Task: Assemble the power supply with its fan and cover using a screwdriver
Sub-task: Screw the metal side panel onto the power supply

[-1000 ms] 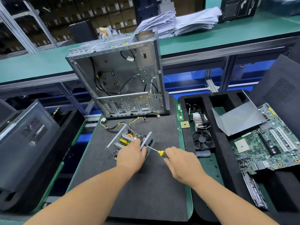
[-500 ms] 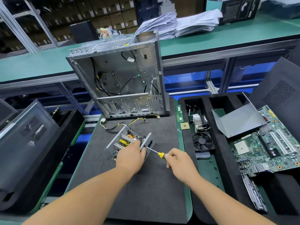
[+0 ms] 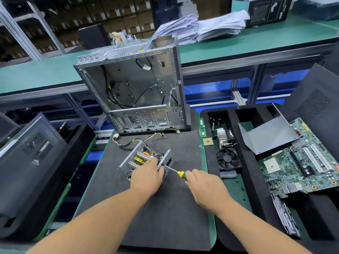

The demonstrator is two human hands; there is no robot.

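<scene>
The right hand [image 3: 203, 187] gripped the yellow handle of one screwdriver [image 3: 175, 171], its fingers curled around it. The thin metal shaft pointed to the left and its tip met the side wall of the power supply [image 3: 141, 160]. The left hand [image 3: 146, 176] lay on top of the power supply with its fingers curled over the near edge and held it steady. The power supply was open on top, so its coils and yellow parts were visible, and it sat tilted on a dark foam mat [image 3: 161, 217].

One bundle of wires [image 3: 139, 141] ran from the power supply away from the person, toward one open computer case [image 3: 135, 88] that stood behind it on the mat. To the right of the power supply, in a black foam tray [image 3: 256, 208], there were one black fan [image 3: 228, 159], one heat sink [image 3: 224, 137], one bent metal cover [image 3: 266, 136] and one green circuit board [image 3: 302, 164]. Between the mat and the tray lay one memory stick [image 3: 201, 127] and one small square chip [image 3: 208, 141].
</scene>
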